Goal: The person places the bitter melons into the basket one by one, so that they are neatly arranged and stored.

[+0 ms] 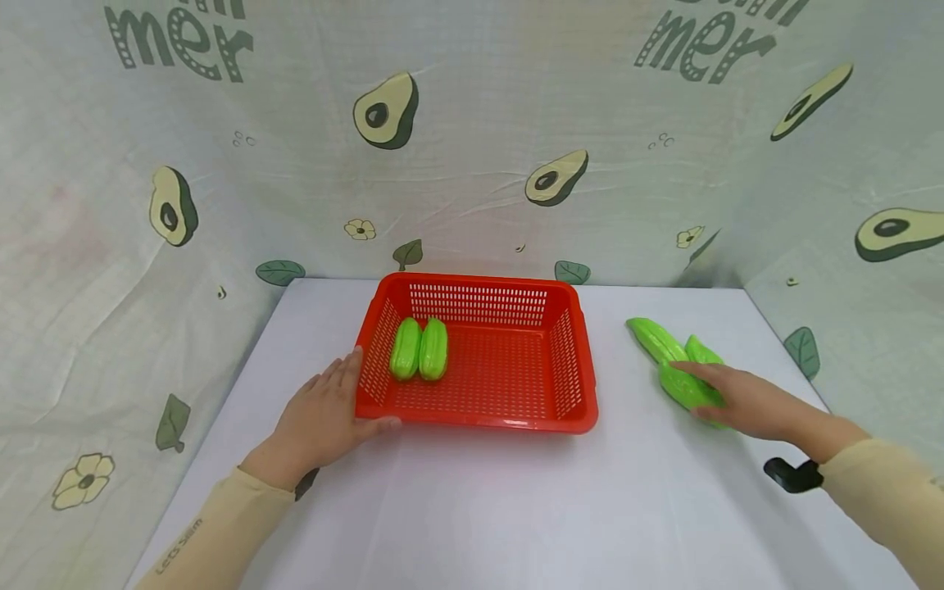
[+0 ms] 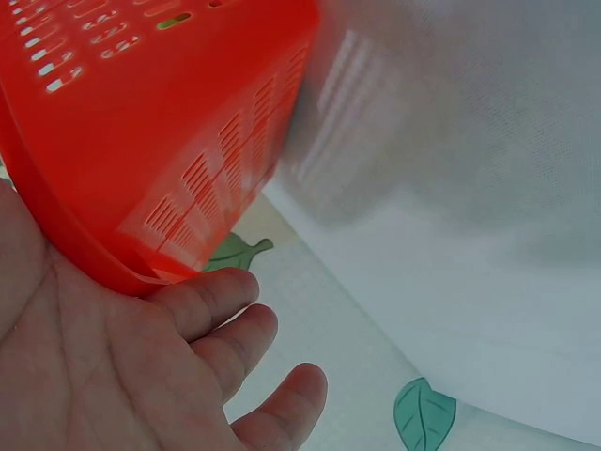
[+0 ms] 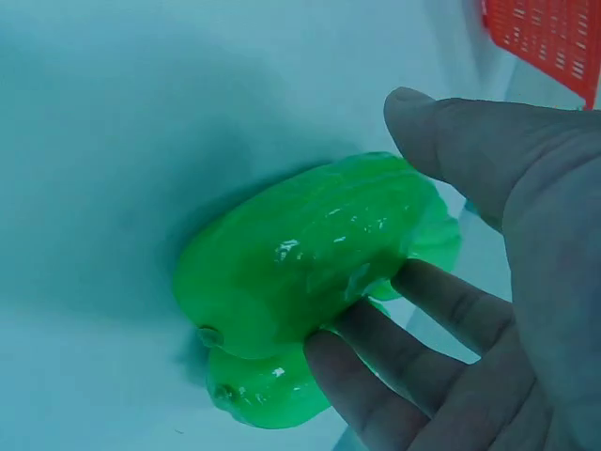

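A red slotted basket (image 1: pixel 479 423) stands mid-table with two green toy gourds (image 1: pixel 419 348) lying side by side at its left end. My left hand (image 1: pixel 328 410) rests against the basket's front left corner (image 2: pixel 169 141), fingers straight along the side wall and thumb along the front rim. To the right of the basket lie three more green gourds (image 1: pixel 656 340) in a bunch. My right hand (image 1: pixel 745 397) lies over the nearest one (image 3: pixel 310 254). Its fingers (image 3: pixel 423 338) touch the gourd's far side and the thumb hovers apart from it. Another gourd (image 3: pixel 254 395) lies below the touched one.
The white table (image 1: pixel 472 508) is walled on three sides by an avocado-print cloth (image 1: pixel 472 164). A corner of the basket (image 3: pixel 554 42) shows in the right wrist view. A black wrist strap (image 1: pixel 792 474) sits on my right forearm.
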`<state>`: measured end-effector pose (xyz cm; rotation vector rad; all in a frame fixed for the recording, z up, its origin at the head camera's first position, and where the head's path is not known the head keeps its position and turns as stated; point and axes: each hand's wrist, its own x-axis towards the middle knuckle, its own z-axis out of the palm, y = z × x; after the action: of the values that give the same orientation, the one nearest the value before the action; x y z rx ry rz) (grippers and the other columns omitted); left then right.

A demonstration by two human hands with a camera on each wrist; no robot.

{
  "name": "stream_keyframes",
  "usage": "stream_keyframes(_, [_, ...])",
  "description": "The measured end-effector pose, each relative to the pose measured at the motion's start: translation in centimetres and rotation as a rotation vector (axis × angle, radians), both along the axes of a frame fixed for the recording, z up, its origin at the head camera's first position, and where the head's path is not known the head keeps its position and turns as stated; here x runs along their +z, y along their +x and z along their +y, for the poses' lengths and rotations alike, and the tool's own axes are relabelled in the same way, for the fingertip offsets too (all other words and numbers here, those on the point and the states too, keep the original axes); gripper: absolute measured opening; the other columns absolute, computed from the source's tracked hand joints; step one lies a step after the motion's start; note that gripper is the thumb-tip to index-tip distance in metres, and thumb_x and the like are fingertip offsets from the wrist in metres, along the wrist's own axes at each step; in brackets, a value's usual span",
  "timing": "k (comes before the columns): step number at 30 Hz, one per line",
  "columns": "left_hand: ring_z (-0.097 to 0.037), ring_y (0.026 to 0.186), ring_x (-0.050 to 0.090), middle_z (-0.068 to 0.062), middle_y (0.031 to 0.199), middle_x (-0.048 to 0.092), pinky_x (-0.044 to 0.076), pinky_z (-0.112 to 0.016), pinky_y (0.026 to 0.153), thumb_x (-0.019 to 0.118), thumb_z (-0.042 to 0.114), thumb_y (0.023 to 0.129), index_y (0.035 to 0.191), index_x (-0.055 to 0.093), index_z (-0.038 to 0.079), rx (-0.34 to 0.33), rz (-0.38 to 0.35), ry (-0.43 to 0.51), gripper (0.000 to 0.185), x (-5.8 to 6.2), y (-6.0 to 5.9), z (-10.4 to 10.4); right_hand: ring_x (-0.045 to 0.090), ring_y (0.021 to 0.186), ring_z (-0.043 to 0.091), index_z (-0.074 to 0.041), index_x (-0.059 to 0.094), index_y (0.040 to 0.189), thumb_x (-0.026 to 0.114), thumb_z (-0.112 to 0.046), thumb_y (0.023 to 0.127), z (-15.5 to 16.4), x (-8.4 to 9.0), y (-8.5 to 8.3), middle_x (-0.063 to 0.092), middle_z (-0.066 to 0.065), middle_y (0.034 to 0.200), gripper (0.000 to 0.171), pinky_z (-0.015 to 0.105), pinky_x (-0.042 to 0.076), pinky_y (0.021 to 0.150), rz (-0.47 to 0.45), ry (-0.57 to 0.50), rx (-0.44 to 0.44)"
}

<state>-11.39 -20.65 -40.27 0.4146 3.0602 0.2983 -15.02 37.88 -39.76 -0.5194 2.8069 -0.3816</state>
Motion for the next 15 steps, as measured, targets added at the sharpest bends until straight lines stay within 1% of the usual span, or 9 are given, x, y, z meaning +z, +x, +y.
stream_keyframes(4, [-0.049, 0.137, 0.036, -0.029, 0.152, 0.035, 0.033, -0.059, 0.11, 0.058, 0.08, 0.079, 0.154, 0.02, -0.009, 0.004, 0.002, 0.0, 0.122, -0.1, 0.0, -0.1, 0.049, 0.123, 0.05, -0.012, 0.047, 0.147, 0.082, -0.017, 0.083, 0.0, -0.4, 0.1, 0.052, 0.03, 0.136, 0.073, 0.063, 0.046, 0.092, 0.03, 0.036, 0.01])
stream_keyframes(7, [-0.049, 0.136, 0.036, -0.029, 0.152, 0.036, 0.033, -0.06, 0.109, 0.062, 0.077, 0.079, 0.154, 0.02, -0.009, 0.007, 0.005, 0.0, 0.121, -0.1, 0.1, -0.1, 0.049, 0.123, 0.049, -0.012, 0.048, 0.147, 0.083, -0.016, 0.081, -0.2, -0.4, 0.1, 0.052, 0.028, 0.137, 0.074, 0.063, 0.046, 0.092, 0.011, 0.016, 0.002])
stream_keyframes(11, [-0.049, 0.137, 0.036, -0.029, 0.152, 0.036, 0.033, -0.06, 0.109, 0.064, 0.074, 0.08, 0.154, 0.02, -0.009, 0.007, 0.003, -0.002, 0.12, -0.1, 0.1, 0.0, 0.047, 0.124, 0.049, -0.015, 0.047, 0.148, 0.084, -0.023, 0.082, -0.7, -0.7, 0.1, 0.05, 0.027, 0.14, 0.077, 0.063, 0.047, 0.091, -0.055, 0.009, -0.031])
stream_keyframes(15, [-0.049, 0.137, 0.036, -0.029, 0.152, 0.036, 0.033, -0.06, 0.109, 0.061, 0.077, 0.079, 0.154, 0.02, -0.008, 0.008, 0.002, -0.003, 0.12, -0.2, 0.1, 0.0, 0.046, 0.124, 0.049, -0.015, 0.046, 0.149, 0.083, -0.03, 0.082, -1.2, -1.1, 0.1, 0.049, 0.028, 0.14, 0.077, 0.064, 0.047, 0.09, -0.075, 0.026, -0.049])
